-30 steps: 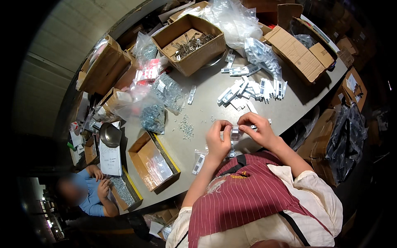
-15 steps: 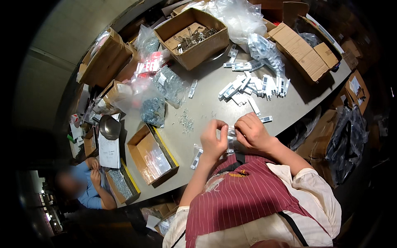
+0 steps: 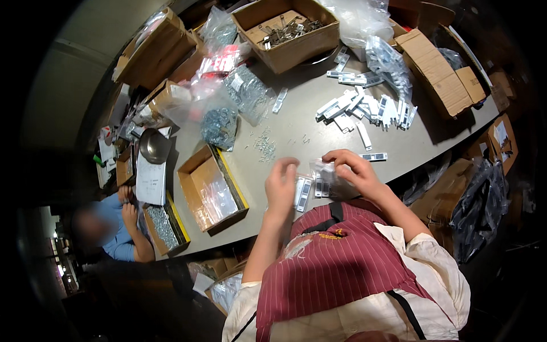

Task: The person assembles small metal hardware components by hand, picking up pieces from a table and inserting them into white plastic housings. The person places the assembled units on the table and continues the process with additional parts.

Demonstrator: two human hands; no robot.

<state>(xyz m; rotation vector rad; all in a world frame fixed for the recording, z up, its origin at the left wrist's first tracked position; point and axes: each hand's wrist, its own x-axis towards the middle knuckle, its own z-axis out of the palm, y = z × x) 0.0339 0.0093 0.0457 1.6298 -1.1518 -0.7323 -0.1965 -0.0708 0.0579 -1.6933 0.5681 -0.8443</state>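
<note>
My left hand (image 3: 282,183) and my right hand (image 3: 348,169) are raised close together over the near edge of the grey table (image 3: 307,131). Between them they pinch a small clear plastic bag (image 3: 320,172). Just below the bag, a few small white packets (image 3: 307,190) lie at the table edge. A little pile of loose screws (image 3: 265,147) sits on the table just beyond my left hand. Farther out is a heap of white packets (image 3: 364,108). I wear a striped dark red apron.
An open cardboard box of metal parts (image 3: 288,28) stands at the far side, bags of screws (image 3: 219,122) to its left. A yellow-edged box (image 3: 211,185) with clear bags sits left of me. Flat cartons (image 3: 436,68) lie far right. Another person (image 3: 117,228) works at lower left.
Both hands have stayed together at the table edge, working the clear bag. My left hand has lifted slightly. The view has tilted, so the table contents appear shifted upward.
</note>
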